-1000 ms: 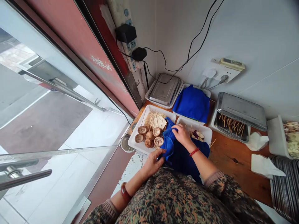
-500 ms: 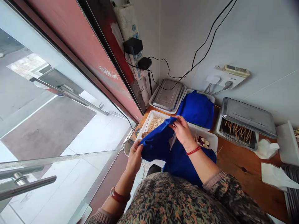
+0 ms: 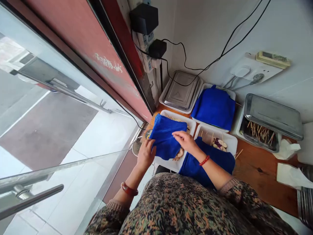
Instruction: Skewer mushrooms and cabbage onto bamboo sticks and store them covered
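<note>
A blue cloth [image 3: 167, 135] lies spread over the near left white tray [image 3: 192, 124], with skewered food showing at its edges. My left hand [image 3: 146, 152] is at the cloth's left edge, its fingers slightly curled and thumb apart, with no fold pinched between them. Over the right part of the cloth is my right hand [image 3: 186, 142], fingers stretched out and holding nothing. Beside it, a second blue cloth [image 3: 207, 163] half covers another white tray [image 3: 231, 141], where round purple-and-white slices [image 3: 220, 144] and sticks show.
Behind stand a tray with a metal lid [image 3: 182, 91] and one under a blue cloth [image 3: 215, 106]. Rightward, a tilted metal lid [image 3: 274, 112] sits over a tray of sticks [image 3: 260, 132]. White paper [image 3: 290, 174] lies on the wooden table [image 3: 254, 182]. A glass door [image 3: 80, 195] is at left.
The blue cloth, held up by both hands before, now lies on the near left tray. Both hands have let go of it. The camera view has shifted slightly.
</note>
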`<state>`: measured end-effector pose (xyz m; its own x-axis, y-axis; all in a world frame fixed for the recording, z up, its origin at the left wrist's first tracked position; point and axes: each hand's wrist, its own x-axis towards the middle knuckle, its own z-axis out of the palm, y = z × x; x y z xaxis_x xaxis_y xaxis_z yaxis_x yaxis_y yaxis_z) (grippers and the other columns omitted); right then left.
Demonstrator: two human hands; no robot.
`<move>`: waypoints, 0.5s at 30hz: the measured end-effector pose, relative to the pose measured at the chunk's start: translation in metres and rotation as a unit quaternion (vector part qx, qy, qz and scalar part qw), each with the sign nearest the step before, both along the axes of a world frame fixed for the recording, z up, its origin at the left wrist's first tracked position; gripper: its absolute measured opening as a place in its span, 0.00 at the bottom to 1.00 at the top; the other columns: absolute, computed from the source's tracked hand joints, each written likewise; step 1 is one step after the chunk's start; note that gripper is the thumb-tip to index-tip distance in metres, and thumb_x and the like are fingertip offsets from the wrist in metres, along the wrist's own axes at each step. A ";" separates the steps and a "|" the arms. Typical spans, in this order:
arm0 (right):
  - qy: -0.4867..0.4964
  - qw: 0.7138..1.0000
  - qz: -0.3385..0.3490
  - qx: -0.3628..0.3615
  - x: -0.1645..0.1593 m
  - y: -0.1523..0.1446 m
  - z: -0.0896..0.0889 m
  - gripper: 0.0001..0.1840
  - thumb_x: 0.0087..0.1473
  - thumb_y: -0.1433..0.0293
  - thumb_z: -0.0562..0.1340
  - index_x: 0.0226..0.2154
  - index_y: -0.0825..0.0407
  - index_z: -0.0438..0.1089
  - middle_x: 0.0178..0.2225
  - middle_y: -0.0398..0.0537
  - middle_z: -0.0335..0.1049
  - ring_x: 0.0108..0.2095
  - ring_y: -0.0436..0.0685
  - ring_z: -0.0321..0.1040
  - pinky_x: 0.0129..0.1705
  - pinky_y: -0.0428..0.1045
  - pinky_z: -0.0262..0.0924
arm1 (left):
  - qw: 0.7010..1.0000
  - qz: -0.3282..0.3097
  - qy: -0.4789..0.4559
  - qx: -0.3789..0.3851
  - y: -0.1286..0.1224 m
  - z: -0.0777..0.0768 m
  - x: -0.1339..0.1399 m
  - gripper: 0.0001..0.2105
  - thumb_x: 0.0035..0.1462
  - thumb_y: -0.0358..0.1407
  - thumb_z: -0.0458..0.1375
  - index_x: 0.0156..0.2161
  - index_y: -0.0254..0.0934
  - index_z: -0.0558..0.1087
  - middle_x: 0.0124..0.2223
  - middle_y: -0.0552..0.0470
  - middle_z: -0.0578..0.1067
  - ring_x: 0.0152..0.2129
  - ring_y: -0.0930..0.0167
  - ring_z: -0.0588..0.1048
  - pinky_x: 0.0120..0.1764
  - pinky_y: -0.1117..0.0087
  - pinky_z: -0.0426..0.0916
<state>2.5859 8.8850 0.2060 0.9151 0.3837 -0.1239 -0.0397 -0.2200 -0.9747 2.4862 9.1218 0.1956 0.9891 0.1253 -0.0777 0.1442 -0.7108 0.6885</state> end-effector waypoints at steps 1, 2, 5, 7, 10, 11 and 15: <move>-0.051 0.995 0.071 -0.055 -0.013 -0.002 0.001 0.09 0.60 0.69 0.61 0.41 0.46 0.77 0.41 0.47 0.76 0.43 0.55 0.71 0.49 0.52 0.65 | 0.998 -0.058 0.014 0.015 -0.006 0.000 0.000 0.12 0.58 0.36 0.57 0.48 0.41 0.72 0.50 0.45 0.73 0.49 0.62 0.70 0.53 0.58 0.64; -0.107 0.976 0.147 -0.119 -0.026 -0.001 0.002 0.10 0.60 0.71 0.61 0.42 0.46 0.76 0.42 0.47 0.76 0.44 0.56 0.70 0.51 0.53 0.63 | 0.993 -0.108 0.028 0.033 -0.011 0.000 0.000 0.11 0.56 0.35 0.59 0.46 0.41 0.73 0.48 0.46 0.74 0.47 0.62 0.71 0.52 0.58 0.65; -0.217 0.887 0.275 -0.301 -0.052 0.009 -0.004 0.10 0.61 0.73 0.61 0.43 0.48 0.75 0.45 0.49 0.74 0.48 0.59 0.66 0.50 0.55 0.60 | 0.973 -0.196 0.067 0.105 -0.019 -0.003 0.000 0.08 0.55 0.31 0.59 0.41 0.39 0.75 0.42 0.45 0.74 0.42 0.60 0.71 0.47 0.57 0.66; -0.228 0.864 0.276 -0.355 -0.059 0.017 -0.012 0.09 0.63 0.73 0.59 0.40 0.50 0.75 0.44 0.52 0.73 0.47 0.60 0.64 0.48 0.56 0.59 | 0.959 -0.220 0.084 0.155 -0.018 -0.007 0.004 0.08 0.57 0.29 0.55 0.40 0.37 0.74 0.41 0.43 0.74 0.41 0.59 0.71 0.45 0.56 0.65; -0.222 0.863 0.259 -0.372 -0.057 0.022 -0.021 0.10 0.63 0.74 0.58 0.34 0.52 0.75 0.38 0.53 0.72 0.44 0.60 0.63 0.44 0.54 0.58 | 0.941 -0.250 0.099 0.206 -0.015 -0.014 0.015 0.12 0.59 0.25 0.49 0.40 0.36 0.74 0.40 0.41 0.73 0.39 0.60 0.71 0.43 0.57 0.64; -0.222 0.863 0.256 -0.373 -0.056 0.023 -0.022 0.11 0.63 0.73 0.58 0.33 0.52 0.75 0.37 0.52 0.72 0.43 0.60 0.63 0.44 0.53 0.58 | 0.936 -0.261 0.102 0.214 -0.014 -0.015 0.019 0.13 0.59 0.24 0.48 0.38 0.35 0.74 0.39 0.41 0.74 0.38 0.60 0.71 0.42 0.58 0.64; -0.220 0.874 0.232 -0.367 -0.051 0.016 -0.015 0.10 0.64 0.71 0.58 0.34 0.51 0.74 0.37 0.48 0.73 0.42 0.57 0.63 0.44 0.51 0.56 | 0.923 -0.302 0.105 0.214 -0.011 -0.012 0.030 0.12 0.57 0.22 0.48 0.33 0.35 0.73 0.35 0.41 0.75 0.36 0.61 0.73 0.41 0.59 0.65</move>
<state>2.5345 8.9014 0.1910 0.7035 0.6908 -0.1670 0.5626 -0.6849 -0.4631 2.5164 9.1112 0.1836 0.8575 -0.3807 -0.3460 -0.2693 -0.9053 0.3284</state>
